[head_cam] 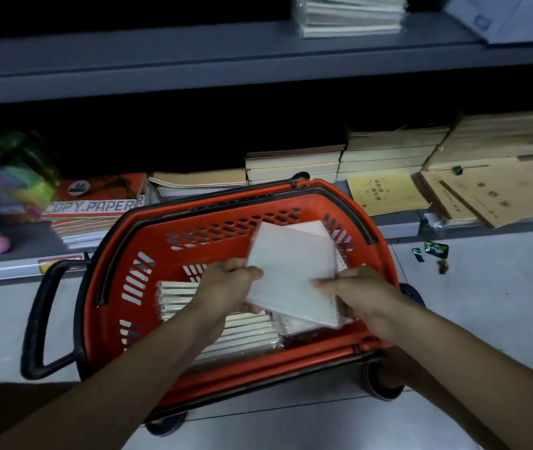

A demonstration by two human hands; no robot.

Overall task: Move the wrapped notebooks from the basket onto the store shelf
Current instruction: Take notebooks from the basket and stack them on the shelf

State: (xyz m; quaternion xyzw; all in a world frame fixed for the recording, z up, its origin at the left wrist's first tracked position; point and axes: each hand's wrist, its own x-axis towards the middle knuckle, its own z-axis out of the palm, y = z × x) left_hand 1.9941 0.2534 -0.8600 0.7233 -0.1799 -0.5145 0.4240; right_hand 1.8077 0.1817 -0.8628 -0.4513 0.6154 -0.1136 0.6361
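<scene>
Head view (the only one we've got). Step in hand: lift-out.

Left hand and right hand both pinch one wrapped notebook pack. Thumbs lie on the top face and the fingers curl under the left and right edges. The pack is tilted, with its spiral binding on the right-hand side. It's held over the red basket, apparently clear of the other wrapped packs lying flat on the basket bottom.

A second white face shows behind the held pack's far corner. It's blurred, so I can't tell whether it's the same pack or a separate one.

Progress, my read: early to mid. One stack of wrapped notebooks sits on the upper shelf, and several packs are left in the basket.

Next move calls for:
- Raise the pack up and forward over the shelf's front lip.
- Level it out.
- Set it on or just beside that stack (there's bare board to the left of it).
- The film wrap looks slick, so I'd hold with both hands until it's seated.

The lower shelf is packed with exercise books and a copy paper ream, so it's probably not the target.

The basket stands on wheels on the floor and could roll if knocked on the way up.
</scene>
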